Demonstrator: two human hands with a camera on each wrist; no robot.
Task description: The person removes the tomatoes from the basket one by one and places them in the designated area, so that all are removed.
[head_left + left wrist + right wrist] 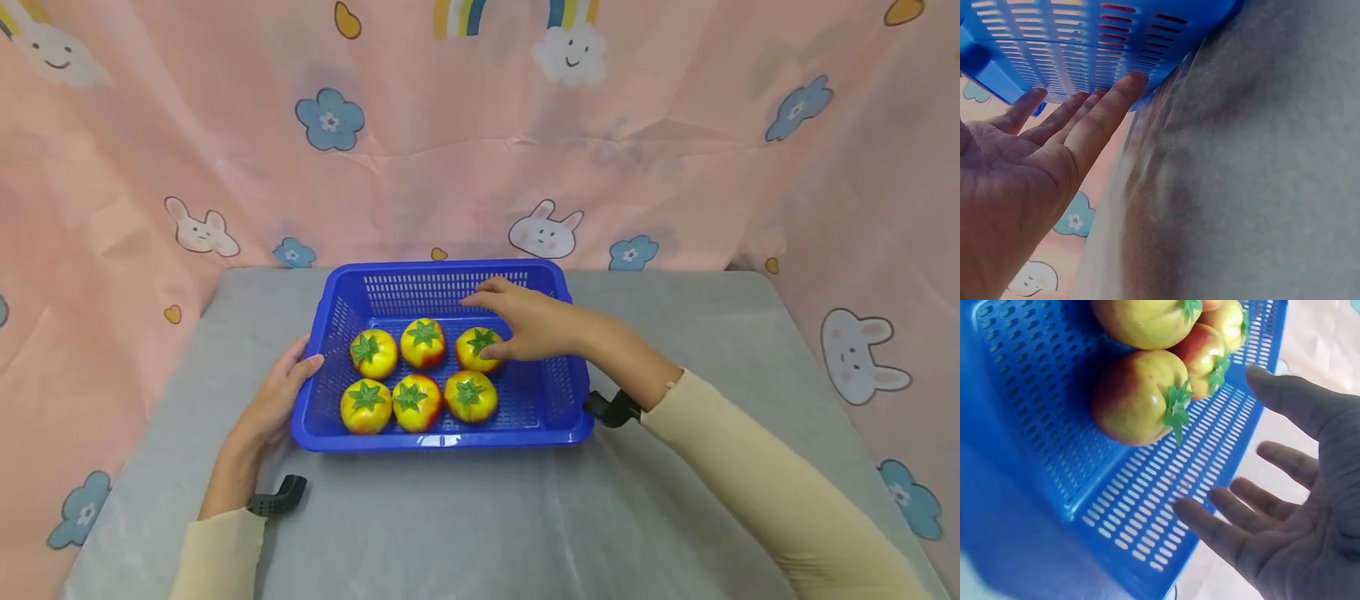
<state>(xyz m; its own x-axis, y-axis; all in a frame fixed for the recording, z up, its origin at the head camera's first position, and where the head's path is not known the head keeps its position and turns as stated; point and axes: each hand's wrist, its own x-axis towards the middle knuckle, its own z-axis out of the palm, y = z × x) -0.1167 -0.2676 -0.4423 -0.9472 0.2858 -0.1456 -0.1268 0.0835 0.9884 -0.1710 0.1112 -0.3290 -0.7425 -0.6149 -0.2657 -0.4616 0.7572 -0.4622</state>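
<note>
A blue plastic basket (442, 442) with slotted walls stands on the table, holding several yellow-red tomatoes (470, 397) with green star-shaped leaf tops. They sit in two rows, mostly toward the basket's left and middle. My left hand (281, 392) is at the basket's left side, its thumb at the rim. In the left wrist view its fingers (1104, 119) lie nearly straight along the outer slotted wall. My right hand (536, 321) reaches over the right part of the basket, fingers spread and holding nothing. Its thumb overlaps the back-right tomato (474, 343) in the head view.
A grey cloth covers the table (465, 533). Behind and beside it hangs a pink curtain (450, 183) printed with rabbits, flowers and clouds. Black wrist mounts (279, 497) sit on both forearms, the right one close to the basket's right edge.
</note>
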